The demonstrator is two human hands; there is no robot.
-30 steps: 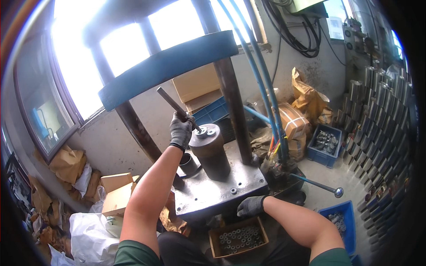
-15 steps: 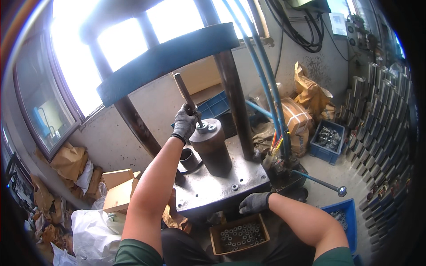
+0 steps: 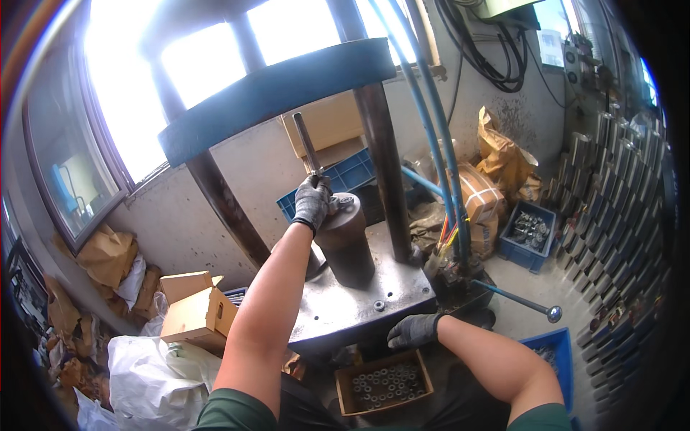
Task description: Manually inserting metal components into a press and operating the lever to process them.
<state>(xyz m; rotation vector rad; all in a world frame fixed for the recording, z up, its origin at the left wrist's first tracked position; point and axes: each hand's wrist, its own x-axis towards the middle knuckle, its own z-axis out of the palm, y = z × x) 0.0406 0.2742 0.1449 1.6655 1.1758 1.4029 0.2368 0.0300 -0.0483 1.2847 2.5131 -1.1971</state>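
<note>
Press bench: L hand (image 3: pixel 312 203) fisted round metal rod (image 3: pixel 305 147) atop cylinder (image 3: pixel 346 241); R hand (image 3: pixel 412 331) flat, empty, on plate (image 3: pixel 345 309) edge.

bright daylight pours through the tall windows (image 3: pixel 215 65) ahead of me, washing out the panes; dark frames divide them. below runs a pale, stained concrete wall (image 3: pixel 180 215). a smaller dark-framed window (image 3: pixel 65 179) sits on my left. crumpled brown paper bags (image 3: pixel 104 251) and open tan cardboard boxes (image 3: pixel 194 309) lie against the wall on the left, with white plastic sacks (image 3: pixel 144 381) near them. black cables (image 3: pixel 489 57) hang on the wall at upper right. blue plastic crates (image 3: pixel 528 233) stand on the grey concrete floor (image 3: pixel 568 287) at right, beside rows of grey metal cylinders (image 3: pixel 611 194).
</note>
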